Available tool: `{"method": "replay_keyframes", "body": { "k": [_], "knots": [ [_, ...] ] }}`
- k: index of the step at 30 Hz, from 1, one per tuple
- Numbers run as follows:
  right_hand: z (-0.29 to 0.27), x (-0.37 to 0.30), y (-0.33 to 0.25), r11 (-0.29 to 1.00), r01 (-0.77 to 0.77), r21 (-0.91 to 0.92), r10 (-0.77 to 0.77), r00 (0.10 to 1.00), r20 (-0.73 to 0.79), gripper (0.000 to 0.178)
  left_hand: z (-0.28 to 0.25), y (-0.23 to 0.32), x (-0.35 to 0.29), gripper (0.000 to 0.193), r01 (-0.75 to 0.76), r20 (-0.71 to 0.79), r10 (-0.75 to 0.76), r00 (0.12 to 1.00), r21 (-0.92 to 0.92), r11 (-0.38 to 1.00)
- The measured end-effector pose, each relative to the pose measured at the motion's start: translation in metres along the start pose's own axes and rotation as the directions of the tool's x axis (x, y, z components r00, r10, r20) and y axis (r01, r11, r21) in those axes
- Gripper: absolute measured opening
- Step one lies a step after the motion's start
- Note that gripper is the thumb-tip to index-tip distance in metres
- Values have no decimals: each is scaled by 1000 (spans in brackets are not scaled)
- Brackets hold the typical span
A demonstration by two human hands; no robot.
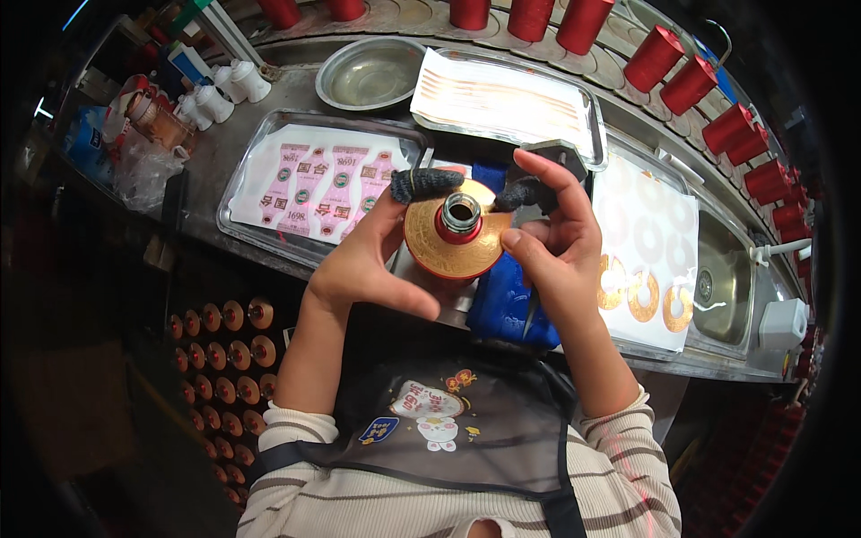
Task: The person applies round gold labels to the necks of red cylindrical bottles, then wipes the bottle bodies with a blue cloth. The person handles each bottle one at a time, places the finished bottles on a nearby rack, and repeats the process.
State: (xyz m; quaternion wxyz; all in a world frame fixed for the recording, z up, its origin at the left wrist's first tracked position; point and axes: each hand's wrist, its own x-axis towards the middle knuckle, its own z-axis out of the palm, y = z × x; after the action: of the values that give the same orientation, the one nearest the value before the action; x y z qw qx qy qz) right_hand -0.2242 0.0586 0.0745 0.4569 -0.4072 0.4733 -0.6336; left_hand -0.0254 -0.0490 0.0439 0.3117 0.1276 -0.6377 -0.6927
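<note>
A red bottle (450, 287) with a broad gold shoulder (439, 252) stands upright in front of me, its open glass mouth (462, 210) facing up. My left hand (363, 264) curves round its left side. A dark knitted finger cover (425, 185) on that hand lies on the far edge of the shoulder, and the thumb points off to the near side. On the right, my right hand (563, 238) presses its thumb to the gold surface, with another dark finger cover (527, 193) touching the shoulder beside the neck. The bottle's lower part is mostly hidden.
Left stands a tray (235, 235) of pink printed decals; behind are a metal bowl (371, 73) and a tray (599, 134) of gold strips. Gold ring decals (642, 296) lie right, before a sink (725, 278). Red bottles (653, 58) line a curved conveyor. Blue cloth (509, 309) lies close by.
</note>
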Motion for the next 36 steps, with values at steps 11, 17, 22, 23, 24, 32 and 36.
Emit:
{"method": "replay_keyframes", "body": {
  "k": [11, 17, 22, 23, 24, 32, 36],
  "knots": [
    [8, -7, 5, 997, -34, -66, 30, 998, -62, 66, 24, 13, 0, 60, 96, -196, -130, 972, -174, 980],
    [7, -1, 11, 992, -127, -24, 126, 991, -48, 46, 24, 11, -3, 63, 79, -207, -124, 971, -210, 974],
    [4, 3, 11, 985, -173, -15, 173, 985, 14, 45, 22, 14, -2, 66, 93, -172, -127, 977, -192, 977],
    [3, 3, 11, 983, -182, -29, 183, 983, 22, 45, 21, 13, -3, 66, 92, -164, -125, 979, -192, 977],
    [2, 3, 10, 981, -190, -44, 191, 981, 30, 45, 21, 13, -3, 66, 90, -156, -121, 980, -191, 977],
    [3, 3, 5, 970, -228, -88, 232, 972, 27, 42, 34, 24, -2, 62, 97, -253, -93, 963, 3, 995],
    [3, 6, 7, 962, -263, 74, 259, 964, 57, 42, 33, 20, -4, 61, 76, -256, -58, 965, 61, 995]
  ]
}}
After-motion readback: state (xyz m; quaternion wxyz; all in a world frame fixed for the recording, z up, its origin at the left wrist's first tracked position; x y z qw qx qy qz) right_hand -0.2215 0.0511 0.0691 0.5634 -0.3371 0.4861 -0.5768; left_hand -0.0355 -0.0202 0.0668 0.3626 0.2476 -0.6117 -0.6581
